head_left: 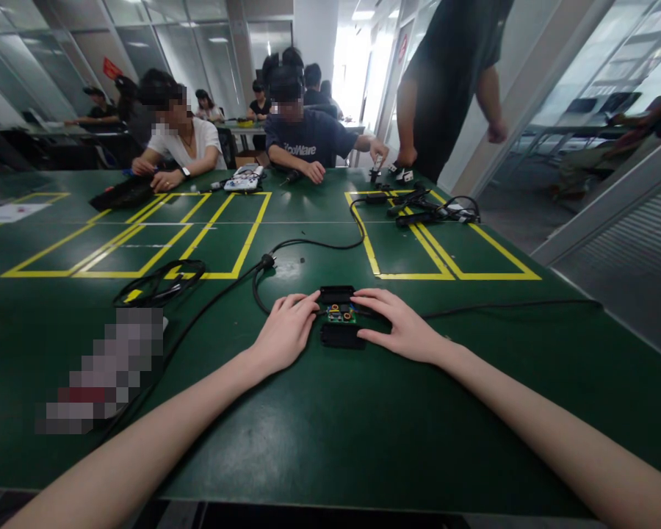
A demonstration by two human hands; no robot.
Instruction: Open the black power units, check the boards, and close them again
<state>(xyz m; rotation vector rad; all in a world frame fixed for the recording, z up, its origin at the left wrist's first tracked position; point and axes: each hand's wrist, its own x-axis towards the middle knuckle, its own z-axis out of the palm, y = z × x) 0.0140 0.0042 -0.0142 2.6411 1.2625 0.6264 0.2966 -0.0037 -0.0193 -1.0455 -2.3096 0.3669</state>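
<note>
In front of me on the green table lies an opened black plastic power adapter case. Its far half [337,293] and near half [338,338] lie on either side of a small green circuit board [341,316] with copper coils. My left hand [286,330] is at the board's left side, fingers stretched out and index fingertip at the corner of the far half. My right hand [405,323] is on the right, thumb at the near half and fingers spread toward the far half. Black cables run out from behind both hands.
A black plug [267,260] lies on its cord to the left, beside a coiled cable [165,283]. A blurred-out object [104,367] sits at the left front. Yellow tape [413,277] marks the table. Adapters with cables [419,209] lie at back right; people work across the table.
</note>
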